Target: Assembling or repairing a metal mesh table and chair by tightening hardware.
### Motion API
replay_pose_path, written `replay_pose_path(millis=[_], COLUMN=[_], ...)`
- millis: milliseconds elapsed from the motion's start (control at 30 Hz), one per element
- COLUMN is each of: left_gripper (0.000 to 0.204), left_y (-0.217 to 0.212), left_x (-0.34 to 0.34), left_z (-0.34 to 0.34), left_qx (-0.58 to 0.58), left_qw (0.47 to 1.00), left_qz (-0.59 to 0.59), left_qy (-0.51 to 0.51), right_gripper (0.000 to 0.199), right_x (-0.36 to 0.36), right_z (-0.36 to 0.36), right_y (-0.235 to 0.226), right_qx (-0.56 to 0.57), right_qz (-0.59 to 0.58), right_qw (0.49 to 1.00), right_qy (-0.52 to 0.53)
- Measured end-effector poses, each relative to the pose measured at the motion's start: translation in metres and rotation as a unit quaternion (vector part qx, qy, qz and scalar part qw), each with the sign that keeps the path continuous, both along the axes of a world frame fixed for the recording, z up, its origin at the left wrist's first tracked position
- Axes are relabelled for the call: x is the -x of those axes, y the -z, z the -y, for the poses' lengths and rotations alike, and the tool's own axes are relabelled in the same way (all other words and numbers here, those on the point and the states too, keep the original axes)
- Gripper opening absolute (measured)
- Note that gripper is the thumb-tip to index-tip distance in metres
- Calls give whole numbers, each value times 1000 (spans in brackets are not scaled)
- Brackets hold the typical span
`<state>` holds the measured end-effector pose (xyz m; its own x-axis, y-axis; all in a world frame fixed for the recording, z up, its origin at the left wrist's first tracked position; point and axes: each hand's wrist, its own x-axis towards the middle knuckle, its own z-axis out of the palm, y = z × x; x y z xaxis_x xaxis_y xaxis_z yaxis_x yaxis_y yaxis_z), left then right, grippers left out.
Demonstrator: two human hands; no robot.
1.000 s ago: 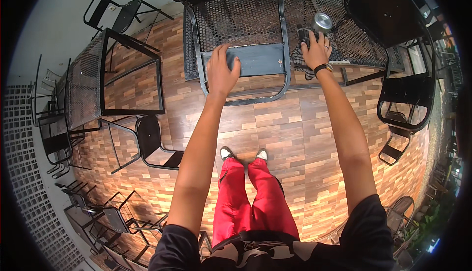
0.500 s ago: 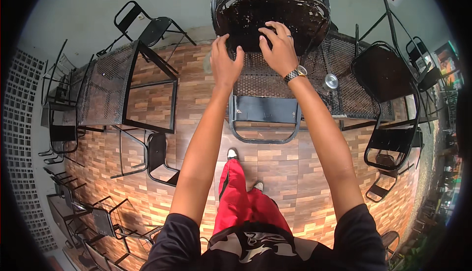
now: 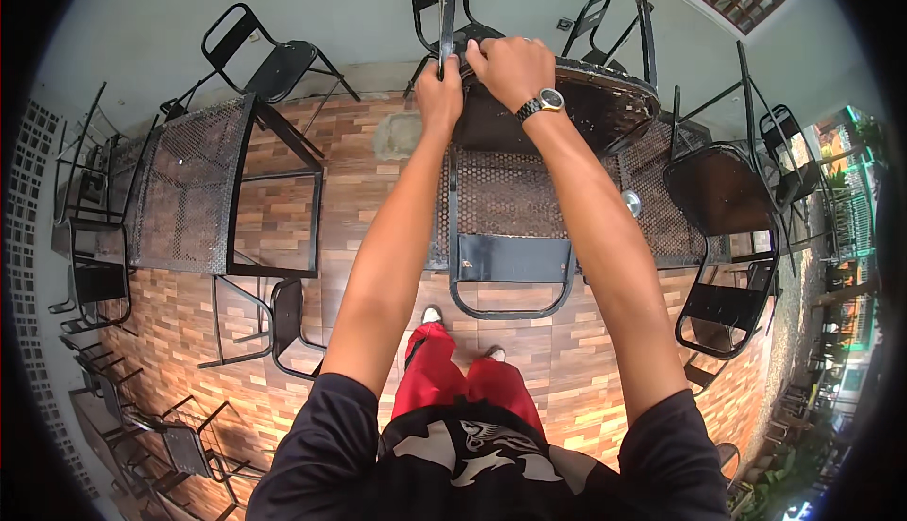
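Observation:
A worn black metal chair (image 3: 576,110) rests upside down on the mesh-topped table (image 3: 515,195), its legs pointing up and its backrest (image 3: 515,258) hanging over the near edge. My left hand (image 3: 439,98) is closed around the chair's left leg, close to the seat. Just right of it, my right hand (image 3: 515,69), with a watch on the wrist, is curled over the left part of the seat's edge; some of its fingertips are hidden. A small round metal-and-glass container (image 3: 631,203) stands on the table, partly behind my right forearm.
Another upturned chair (image 3: 723,186) sits on the table's right end. To the left is a second mesh table (image 3: 189,186), with a chair (image 3: 288,318) beside it. More black chairs, including one upright chair (image 3: 269,63), stand along the far wall. Wood-patterned tiles cover the floor (image 3: 368,228).
Both hands have moved from hovering open before the chair to gripping its leg and seat edge. The view has shifted, and the upturned chair now sits tilted differently in it.

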<state>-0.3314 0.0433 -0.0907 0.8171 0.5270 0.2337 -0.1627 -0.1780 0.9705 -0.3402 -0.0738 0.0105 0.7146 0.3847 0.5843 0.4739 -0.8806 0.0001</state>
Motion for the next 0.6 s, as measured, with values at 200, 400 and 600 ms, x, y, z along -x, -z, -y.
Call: replay_pose_path(millis=[200, 400, 600], left_gripper=[52, 51, 46], left_y=[-34, -129, -185], left_x=[4, 26, 54], left_z=[9, 16, 60], left_qx=[-43, -123, -271], left_qw=[998, 988, 962], left_qz=[22, -49, -39], left_qy=[-44, -77, -27], right_gripper=[37, 36, 36], right_x=[-2, 10, 29], right_z=[23, 55, 94], right_y=[-16, -62, -41], right_qx=[-52, -213, -411], right_qz=[111, 128, 73], right_qw=[991, 966, 909], right_qy=[-46, -72, 3])
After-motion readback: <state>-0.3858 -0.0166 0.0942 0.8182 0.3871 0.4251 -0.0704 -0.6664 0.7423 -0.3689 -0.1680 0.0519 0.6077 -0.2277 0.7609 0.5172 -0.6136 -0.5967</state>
